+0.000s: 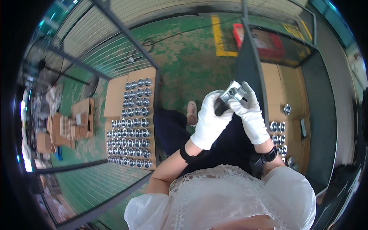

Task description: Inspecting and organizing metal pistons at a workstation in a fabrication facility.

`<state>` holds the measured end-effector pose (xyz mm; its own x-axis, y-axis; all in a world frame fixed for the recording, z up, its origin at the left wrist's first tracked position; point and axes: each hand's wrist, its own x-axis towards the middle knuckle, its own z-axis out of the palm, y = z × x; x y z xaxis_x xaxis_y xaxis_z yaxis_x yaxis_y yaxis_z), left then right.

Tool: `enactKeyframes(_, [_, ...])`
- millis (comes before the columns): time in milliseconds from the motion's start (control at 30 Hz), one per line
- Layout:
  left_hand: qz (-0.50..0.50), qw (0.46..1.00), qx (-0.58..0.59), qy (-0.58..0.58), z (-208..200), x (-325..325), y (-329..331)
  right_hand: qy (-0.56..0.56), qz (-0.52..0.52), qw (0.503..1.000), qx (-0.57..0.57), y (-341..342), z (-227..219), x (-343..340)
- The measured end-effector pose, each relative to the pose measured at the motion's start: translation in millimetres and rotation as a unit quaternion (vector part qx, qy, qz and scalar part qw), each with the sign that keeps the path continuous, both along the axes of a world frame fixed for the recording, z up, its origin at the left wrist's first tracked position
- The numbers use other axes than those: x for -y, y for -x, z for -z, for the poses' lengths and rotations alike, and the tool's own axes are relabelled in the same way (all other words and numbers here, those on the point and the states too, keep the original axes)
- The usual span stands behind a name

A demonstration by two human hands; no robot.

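Note:
Both my hands wear white gloves and are raised together in front of my body. Between them is a shiny silver metal part (233, 92) with round openings. My right hand (251, 117) pinches its side, the thumb and fingers closed around it. The fingers of my left hand (212, 119) are wrapped about its lower end, where a dark block (220, 107) shows; I cannot tell whether the block belongs to the same part. My fingers cover some of the part.
Rows of shiny metal parts (130, 133) stand on a cardboard-lined rack to my left. Several similar parts (277, 127) sit on a cardboard-lined shelf (274, 88) at my right, behind a dark panel (249, 65). A red bin (276, 48) rests on the green floor ahead. Cardboard boxes (65, 130) lie far left.

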<state>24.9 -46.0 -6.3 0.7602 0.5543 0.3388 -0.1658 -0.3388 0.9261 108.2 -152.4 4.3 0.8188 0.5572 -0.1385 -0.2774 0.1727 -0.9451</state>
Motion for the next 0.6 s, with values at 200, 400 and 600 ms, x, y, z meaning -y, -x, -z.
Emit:
enactKeyframes(200, [-0.007, 0.899, 0.015, 0.438, 0, -72, 47, -0.096, -0.076, 0.992, -0.013, 25, -4, -45])
enactKeyframes(400, [0.069, 0.822, 0.099, 0.557, 5, -87, 56, -0.162, -0.11, 0.978, -0.069, 29, 1, -57])
enactKeyframes(600, [0.079, 0.832, 0.097, 0.541, 10, -84, 48, -0.166, -0.093, 0.978, -0.09, 25, 8, -49])
